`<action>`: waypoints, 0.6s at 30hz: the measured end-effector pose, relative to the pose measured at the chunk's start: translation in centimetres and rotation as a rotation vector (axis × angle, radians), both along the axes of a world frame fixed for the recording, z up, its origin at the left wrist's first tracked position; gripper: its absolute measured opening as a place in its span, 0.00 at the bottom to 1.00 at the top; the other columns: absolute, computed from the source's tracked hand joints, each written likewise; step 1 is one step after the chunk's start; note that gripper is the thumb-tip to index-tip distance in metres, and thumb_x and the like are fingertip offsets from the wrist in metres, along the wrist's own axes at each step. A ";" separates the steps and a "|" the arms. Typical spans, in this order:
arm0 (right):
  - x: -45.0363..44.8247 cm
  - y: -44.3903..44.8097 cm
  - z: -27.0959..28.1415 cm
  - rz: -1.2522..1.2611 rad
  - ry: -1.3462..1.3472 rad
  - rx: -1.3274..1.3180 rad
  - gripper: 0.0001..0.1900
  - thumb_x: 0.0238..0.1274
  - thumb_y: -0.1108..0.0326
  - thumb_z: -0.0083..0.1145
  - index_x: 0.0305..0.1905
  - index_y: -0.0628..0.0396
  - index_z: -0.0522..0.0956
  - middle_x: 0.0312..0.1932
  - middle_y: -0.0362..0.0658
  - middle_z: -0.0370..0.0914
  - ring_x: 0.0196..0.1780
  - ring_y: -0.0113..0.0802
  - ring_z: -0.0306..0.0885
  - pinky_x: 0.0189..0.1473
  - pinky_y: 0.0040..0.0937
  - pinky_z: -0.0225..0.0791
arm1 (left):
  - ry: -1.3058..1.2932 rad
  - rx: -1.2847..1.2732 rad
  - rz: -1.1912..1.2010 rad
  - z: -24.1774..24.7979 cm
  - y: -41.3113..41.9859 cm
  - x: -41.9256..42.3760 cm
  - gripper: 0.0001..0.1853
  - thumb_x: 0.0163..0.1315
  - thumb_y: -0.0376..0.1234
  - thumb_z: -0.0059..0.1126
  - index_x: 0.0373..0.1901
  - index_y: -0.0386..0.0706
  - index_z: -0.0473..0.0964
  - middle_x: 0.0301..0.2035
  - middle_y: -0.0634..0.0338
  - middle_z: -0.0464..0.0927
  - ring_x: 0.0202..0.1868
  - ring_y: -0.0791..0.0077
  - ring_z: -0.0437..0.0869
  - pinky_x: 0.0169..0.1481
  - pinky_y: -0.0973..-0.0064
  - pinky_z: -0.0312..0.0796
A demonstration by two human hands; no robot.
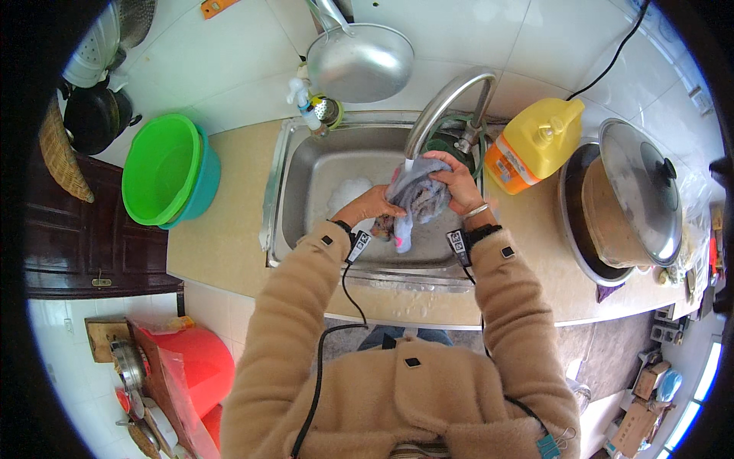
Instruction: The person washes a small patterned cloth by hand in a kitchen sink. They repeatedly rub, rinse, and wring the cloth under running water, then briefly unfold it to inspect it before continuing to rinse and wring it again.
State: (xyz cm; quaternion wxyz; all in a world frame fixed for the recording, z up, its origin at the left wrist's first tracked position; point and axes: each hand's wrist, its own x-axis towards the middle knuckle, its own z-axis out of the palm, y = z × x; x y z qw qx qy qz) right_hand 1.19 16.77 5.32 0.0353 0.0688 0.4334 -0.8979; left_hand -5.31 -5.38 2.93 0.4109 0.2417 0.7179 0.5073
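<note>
Both of my hands hold a bunched grey-blue cloth (pixel 421 189) above a stainless steel sink (pixel 307 229). My left hand (pixel 373 205) grips its left side, and my right hand (pixel 456 182) grips its upper right side. The spout of a curved metal faucet (pixel 444 103) ends just over the cloth, with water at its mouth. One end of the cloth, marked with pink, hangs down into the basin. A small multicoloured item, too unclear to name, shows below the cloth beside my left hand. White foam (pixel 348 192) lies on the sink floor to the left.
Stacked green and teal plastic basins (pixel 163 172) stand left of the sink. Behind it are a spray bottle (pixel 305 109) and a hanging metal wok (pixel 361 63). On the right stand a yellow jug (pixel 536 143) and a large pot with a glass lid (pixel 639 192). Water drops dot the counter's front edge.
</note>
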 end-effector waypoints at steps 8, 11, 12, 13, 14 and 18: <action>0.6 -1.1 -3.7 -0.289 -0.238 0.119 0.17 0.49 0.78 0.48 0.46 0.56 0.76 0.38 0.43 0.77 0.41 0.32 0.75 0.44 0.30 0.70 | -0.710 0.529 0.425 -1.7 -0.2 -0.1 0.18 0.59 0.38 0.55 0.48 0.39 0.72 0.36 0.60 0.78 0.38 0.70 0.79 0.46 0.70 0.72; -0.1 -4.5 -4.9 -0.106 -0.134 0.672 0.14 0.45 0.67 0.61 0.40 0.55 0.80 0.31 0.43 0.80 0.34 0.31 0.78 0.39 0.29 0.70 | -0.782 0.699 0.600 -2.3 1.7 1.0 0.17 0.60 0.38 0.53 0.47 0.39 0.71 0.38 0.59 0.78 0.40 0.69 0.79 0.48 0.69 0.72; -0.6 -5.0 -5.0 -0.125 -0.064 0.733 0.14 0.46 0.65 0.61 0.40 0.55 0.80 0.30 0.46 0.80 0.34 0.35 0.78 0.38 0.31 0.71 | -0.817 0.686 0.637 -2.7 2.5 1.4 0.15 0.60 0.39 0.53 0.45 0.40 0.72 0.38 0.59 0.78 0.40 0.69 0.79 0.48 0.70 0.72; -1.1 -5.7 -5.1 -0.158 -0.040 0.818 0.14 0.46 0.62 0.61 0.39 0.55 0.80 0.29 0.49 0.80 0.33 0.38 0.79 0.38 0.33 0.71 | -0.868 0.645 0.673 -3.4 3.2 1.7 0.15 0.61 0.39 0.52 0.44 0.40 0.72 0.38 0.58 0.78 0.40 0.69 0.79 0.48 0.70 0.72; -1.5 -5.9 -5.1 -0.105 -0.003 0.889 0.14 0.47 0.59 0.60 0.39 0.54 0.80 0.29 0.52 0.80 0.33 0.42 0.80 0.38 0.35 0.72 | -0.861 0.635 0.731 -4.3 3.9 1.9 0.14 0.61 0.39 0.51 0.43 0.40 0.73 0.37 0.58 0.78 0.41 0.69 0.79 0.47 0.70 0.71; -2.0 -6.3 -5.1 -0.448 -0.114 1.287 0.14 0.53 0.53 0.52 0.33 0.51 0.79 0.28 0.56 0.77 0.36 0.56 0.76 0.37 0.48 0.70 | -0.645 0.309 0.816 -8.4 5.4 1.7 0.13 0.61 0.37 0.46 0.39 0.39 0.74 0.36 0.56 0.78 0.34 0.67 0.78 0.40 0.66 0.71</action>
